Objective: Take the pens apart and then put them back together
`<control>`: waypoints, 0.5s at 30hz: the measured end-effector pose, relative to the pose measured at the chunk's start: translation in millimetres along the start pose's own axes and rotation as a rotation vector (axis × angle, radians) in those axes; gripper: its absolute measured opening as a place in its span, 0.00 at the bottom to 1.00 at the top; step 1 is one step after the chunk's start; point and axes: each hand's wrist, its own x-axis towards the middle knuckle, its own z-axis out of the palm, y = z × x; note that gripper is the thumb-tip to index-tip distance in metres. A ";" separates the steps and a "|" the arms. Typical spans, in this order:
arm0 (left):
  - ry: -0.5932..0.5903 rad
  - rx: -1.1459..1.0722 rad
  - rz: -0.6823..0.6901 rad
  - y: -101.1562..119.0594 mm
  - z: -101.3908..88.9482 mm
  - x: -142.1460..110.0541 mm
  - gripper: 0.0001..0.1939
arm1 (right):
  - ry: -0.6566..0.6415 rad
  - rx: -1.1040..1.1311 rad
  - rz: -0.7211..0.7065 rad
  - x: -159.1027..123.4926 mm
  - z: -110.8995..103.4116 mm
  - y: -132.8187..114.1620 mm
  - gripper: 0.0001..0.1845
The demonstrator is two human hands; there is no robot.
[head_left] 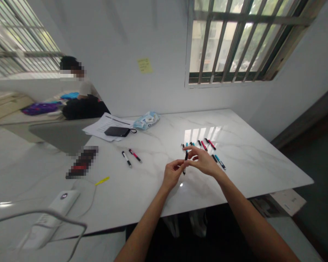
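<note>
Pen (186, 156), its middle partly hidden by fingertips, stood nearly upright over the glossy, grey-veined table (142, 185), pinched in the left hand (172, 175) and right hand (204, 161), the latter partly blocking slim, colored pens (204, 146) beyond.

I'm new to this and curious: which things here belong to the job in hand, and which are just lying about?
Likely part of the job:
held pen, in left hand and right hand
nearby pens
two pens further left

Probably just lying about:
papers
black case
blue packet
yellow strip
sticky note
</note>
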 end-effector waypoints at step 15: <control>0.026 -0.021 -0.041 -4.2 1.4 -0.3 0.17 | 0.078 0.186 -0.042 14.4 -22.1 -35.1 0.15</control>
